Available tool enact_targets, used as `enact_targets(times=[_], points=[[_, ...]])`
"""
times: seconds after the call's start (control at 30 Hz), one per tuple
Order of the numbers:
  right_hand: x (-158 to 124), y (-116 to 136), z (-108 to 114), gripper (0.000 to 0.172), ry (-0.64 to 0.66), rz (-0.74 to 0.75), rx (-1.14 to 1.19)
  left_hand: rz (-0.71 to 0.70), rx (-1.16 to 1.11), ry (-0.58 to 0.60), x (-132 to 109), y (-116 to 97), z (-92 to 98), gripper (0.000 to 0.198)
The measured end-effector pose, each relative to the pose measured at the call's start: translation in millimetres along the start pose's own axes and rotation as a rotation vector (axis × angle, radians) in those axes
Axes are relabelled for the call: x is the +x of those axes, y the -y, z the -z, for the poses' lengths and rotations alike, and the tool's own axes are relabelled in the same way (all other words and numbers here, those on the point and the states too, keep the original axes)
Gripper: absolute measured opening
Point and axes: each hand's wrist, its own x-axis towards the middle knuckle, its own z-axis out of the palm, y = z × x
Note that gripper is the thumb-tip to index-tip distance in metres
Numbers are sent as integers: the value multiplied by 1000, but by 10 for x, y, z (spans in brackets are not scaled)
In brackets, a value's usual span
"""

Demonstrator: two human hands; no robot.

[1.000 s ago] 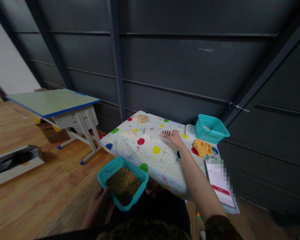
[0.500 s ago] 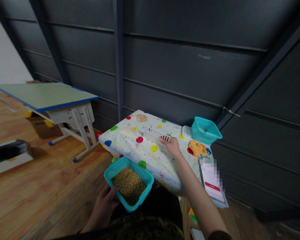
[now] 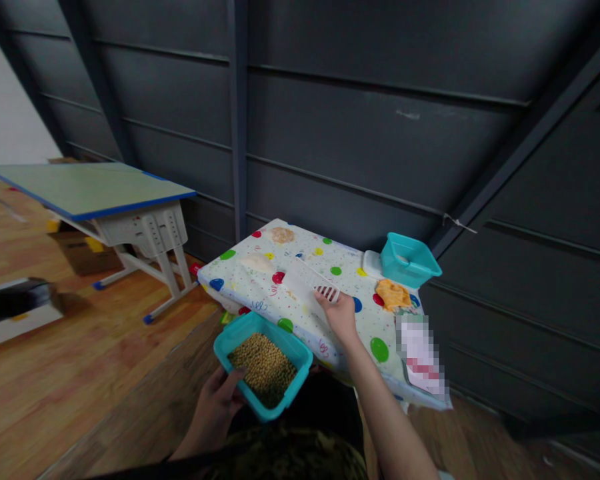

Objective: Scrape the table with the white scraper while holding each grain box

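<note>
My left hand [image 3: 223, 393] grips the near left side of a turquoise plastic tub [image 3: 305, 363], thumb over its rim. Inside lie round tan beans [image 3: 263, 360], with darker green ones at the near end. The tub is held just off the table's front edge. My right hand [image 3: 339, 313] is closed on the slotted end of a flat white plastic tool [image 3: 303, 280], whose exact kind I cannot make out. It is tilted low over the tablecloth [image 3: 305, 327], where a few small tan bits [image 3: 293, 295] show beside it.
A white powdery heap [image 3: 257, 263] and a tan grainy heap [image 3: 283, 235] lie on the table's left. On the right stand another turquoise tub [image 3: 411, 261], a white lid [image 3: 373, 265], an orange cloth [image 3: 393, 295] and a phone [image 3: 423, 360]. A desk [image 3: 95, 190] stands left; a dark wall [image 3: 340, 133] rises behind.
My right hand has drawn the white tool slightly nearer and turned it, so its flat face shows more. The tub in my left hand has shifted slightly right.
</note>
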Motion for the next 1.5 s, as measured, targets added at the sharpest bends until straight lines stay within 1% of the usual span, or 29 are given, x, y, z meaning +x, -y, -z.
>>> enact_targets(times=[0.1,0.2,0.37,0.47,0.53,0.6,0.73,0.87,1.03,1.2,1.3,1.43,1.5], points=[[-101,55,0,36,-7,-13,23,44,-6,57,70,-8,80,36],[-201,125,11,33,-16,-27,29,48,-21,51,79,11,90,42],[-374,191,6,30,36,-49,52,-76,-57,-41,-37,19,-37,54],[-459,223,-5,35,50,-42,96,-77,-57,-57,-87,-8,-105,60],[-512,254,-2,42,49,-15,152,-93,-61,-47,-98,-29,-120,62],[-569,283,15,45,61,10,174,-112,-59,-36,-97,-44,-117,63],[-688,295,69,46,117,44,91,-111,-63,-16,-74,-38,-93,62],[-766,260,89,45,108,66,46,-98,-88,-31,-26,-8,-77,64],[-788,235,55,43,60,29,92,-35,-122,-12,46,23,-42,56],[-795,228,35,43,49,24,83,-32,-153,-32,112,69,-12,46],[-782,229,37,45,40,34,67,-26,-153,-52,122,76,-8,44],[-737,242,43,49,4,36,43,-42,-159,-18,101,53,-13,40],[-709,255,48,48,-17,35,58,-43,-171,-24,103,47,-16,38]])
